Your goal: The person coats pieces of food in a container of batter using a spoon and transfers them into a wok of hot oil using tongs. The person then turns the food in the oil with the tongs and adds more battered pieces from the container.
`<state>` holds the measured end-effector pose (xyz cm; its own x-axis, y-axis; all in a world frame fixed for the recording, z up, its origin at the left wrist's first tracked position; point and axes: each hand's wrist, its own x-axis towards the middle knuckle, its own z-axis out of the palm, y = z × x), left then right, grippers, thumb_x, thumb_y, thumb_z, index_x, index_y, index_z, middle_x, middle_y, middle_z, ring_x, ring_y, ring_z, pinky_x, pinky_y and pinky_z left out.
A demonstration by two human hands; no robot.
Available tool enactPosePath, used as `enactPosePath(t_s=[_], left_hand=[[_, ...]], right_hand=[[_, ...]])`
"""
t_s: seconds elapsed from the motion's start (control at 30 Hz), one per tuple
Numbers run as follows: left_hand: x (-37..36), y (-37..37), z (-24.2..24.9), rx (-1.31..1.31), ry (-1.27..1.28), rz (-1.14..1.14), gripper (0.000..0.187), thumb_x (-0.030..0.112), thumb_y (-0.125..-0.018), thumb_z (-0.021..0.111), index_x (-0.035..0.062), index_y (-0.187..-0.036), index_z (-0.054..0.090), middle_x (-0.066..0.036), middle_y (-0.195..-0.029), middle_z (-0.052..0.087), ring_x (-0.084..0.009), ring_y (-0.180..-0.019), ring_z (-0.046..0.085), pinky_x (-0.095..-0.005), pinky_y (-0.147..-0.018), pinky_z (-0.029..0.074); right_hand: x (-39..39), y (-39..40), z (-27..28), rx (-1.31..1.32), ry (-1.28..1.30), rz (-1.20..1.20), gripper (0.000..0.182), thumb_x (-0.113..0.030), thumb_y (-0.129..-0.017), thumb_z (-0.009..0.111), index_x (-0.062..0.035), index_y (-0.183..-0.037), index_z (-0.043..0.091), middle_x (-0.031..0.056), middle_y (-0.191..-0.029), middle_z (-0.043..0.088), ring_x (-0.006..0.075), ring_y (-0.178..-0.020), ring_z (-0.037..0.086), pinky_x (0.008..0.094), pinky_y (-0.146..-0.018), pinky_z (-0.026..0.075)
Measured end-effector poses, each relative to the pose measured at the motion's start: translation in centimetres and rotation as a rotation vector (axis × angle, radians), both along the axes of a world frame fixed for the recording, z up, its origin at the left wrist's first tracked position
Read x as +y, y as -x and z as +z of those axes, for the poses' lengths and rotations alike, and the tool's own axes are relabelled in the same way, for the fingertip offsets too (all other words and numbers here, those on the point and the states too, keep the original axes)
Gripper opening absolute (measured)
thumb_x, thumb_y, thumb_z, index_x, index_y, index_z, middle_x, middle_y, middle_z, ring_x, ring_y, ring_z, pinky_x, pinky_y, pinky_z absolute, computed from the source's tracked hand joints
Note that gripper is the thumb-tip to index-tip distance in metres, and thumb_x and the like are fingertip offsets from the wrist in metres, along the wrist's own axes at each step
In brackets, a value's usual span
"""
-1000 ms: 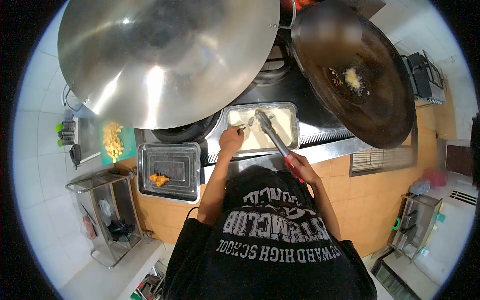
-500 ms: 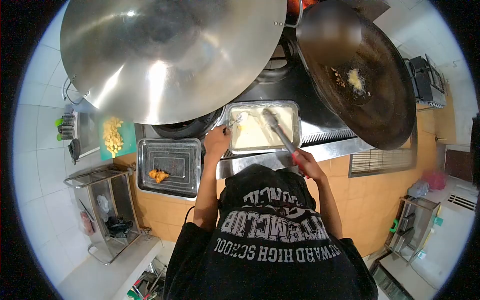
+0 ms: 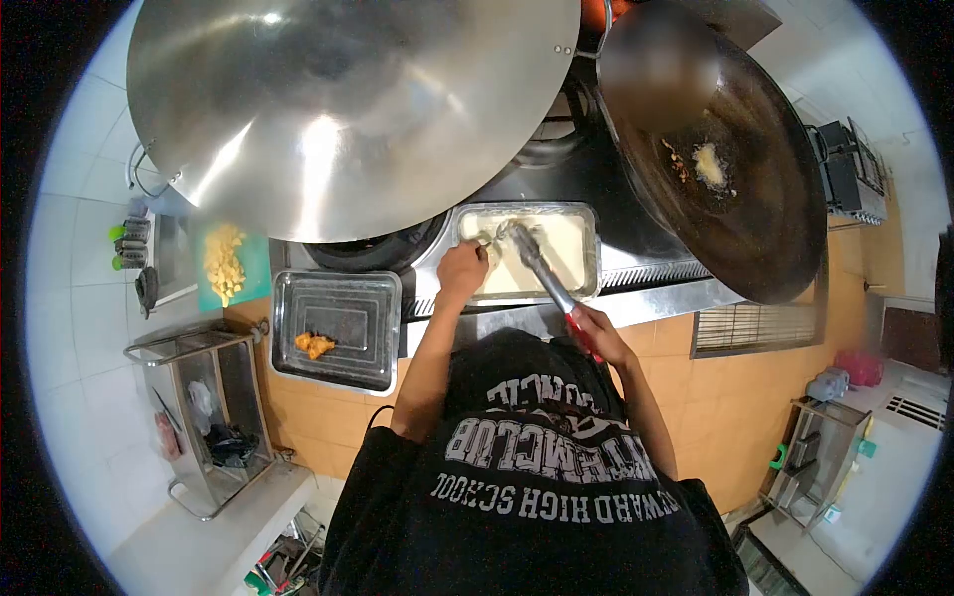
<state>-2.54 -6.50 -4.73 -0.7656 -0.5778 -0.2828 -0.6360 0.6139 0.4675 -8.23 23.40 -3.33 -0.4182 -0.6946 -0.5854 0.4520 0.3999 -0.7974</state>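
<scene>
My right hand [image 3: 593, 332] grips red-handled metal tongs [image 3: 537, 266], whose tips reach into a steel tray of pale batter [image 3: 576, 248] on the stove front. My left hand [image 3: 463, 270] is at the tray's left edge and holds a small metal utensil [image 3: 487, 239] over the batter. The tong tips and the utensil meet near the tray's left part. To the left lies a second steel tray [image 3: 343, 328] holding one orange fried piece [image 3: 315, 345].
A large shiny wok [image 3: 338, 109] fills the upper left, over a burner. A dark wok [image 3: 725, 169] with food scraps sits at the right. Yellow cut pieces [image 3: 223, 263] lie on a green board at the left. A metal rack [image 3: 204, 417] stands below it.
My left hand moved right, back over the batter tray's edge. The tongs swung left, toward the utensil in my left hand.
</scene>
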Motion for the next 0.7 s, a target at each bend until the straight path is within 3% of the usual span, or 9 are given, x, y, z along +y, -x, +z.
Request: enactPosePath(t_s=[0.27,0.47,0.57,0.67,0.7], left_hand=[[-2.6,-4.0,3.3,0.034,0.027,0.000,0.025,0.026,-0.089,0.054,0.0075,-0.093,0.070,-0.020,-0.088,0.069,-0.0416,-0.083,0.065,-0.0492,-0.076,0.052],[-1.4,-1.9,3.2,0.106,0.072,0.025,0.023,0.027,-0.089,0.055,0.0090,-0.092,0.070,-0.020,-0.082,0.068,-0.0407,-0.078,0.066,-0.0491,-0.070,0.053],[-1.2,-1.7,1.7,0.052,0.128,-0.052,0.023,0.028,-0.088,0.056,0.0103,-0.092,0.071,-0.020,-0.081,0.068,-0.0391,-0.077,0.067,-0.0485,-0.069,0.053],[-1.9,-2.6,1.3,-0.054,0.184,-0.175,0.023,0.029,-0.087,0.057,0.0115,-0.091,0.071,-0.019,-0.078,0.069,-0.0376,-0.074,0.068,-0.0484,-0.067,0.054],[-2.3,-2.9,1.9,-0.016,0.200,-0.154,0.022,0.029,-0.087,0.057,0.0118,-0.091,0.071,-0.019,-0.077,0.068,-0.0378,-0.074,0.067,-0.0485,-0.066,0.054]], right_hand=[[2.3,0.0,3.2,0.084,-0.063,-0.098,0.058,-0.042,-0.100,0.048,-0.0046,-0.144,0.041,-0.0010,-0.072,0.052,0.0050,-0.049,0.042,0.0216,-0.042,0.034],[0.1,0.3,0.6,-0.018,0.016,-0.082,0.060,-0.045,-0.099,0.049,-0.0058,-0.144,0.042,-0.0042,-0.065,0.046,0.0050,-0.047,0.040,0.0225,-0.041,0.034],[1.6,0.5,0.0,0.074,-0.029,-0.046,0.055,-0.048,-0.099,0.048,-0.0045,-0.132,0.053,-0.0035,-0.064,0.046,0.0053,-0.044,0.040,0.0227,-0.038,0.033],[4.3,1.1,3.8,0.059,-0.160,-0.066,0.054,-0.049,-0.099,0.047,-0.0037,-0.127,0.055,-0.0026,-0.065,0.047,0.0058,-0.042,0.040,0.0225,-0.036,0.033],[4.8,1.1,4.1,0.043,-0.143,-0.108,0.039,-0.042,-0.101,0.046,-0.0043,-0.105,0.056,0.0013,-0.072,0.052,0.0080,-0.042,0.043,0.0217,-0.034,0.032]])
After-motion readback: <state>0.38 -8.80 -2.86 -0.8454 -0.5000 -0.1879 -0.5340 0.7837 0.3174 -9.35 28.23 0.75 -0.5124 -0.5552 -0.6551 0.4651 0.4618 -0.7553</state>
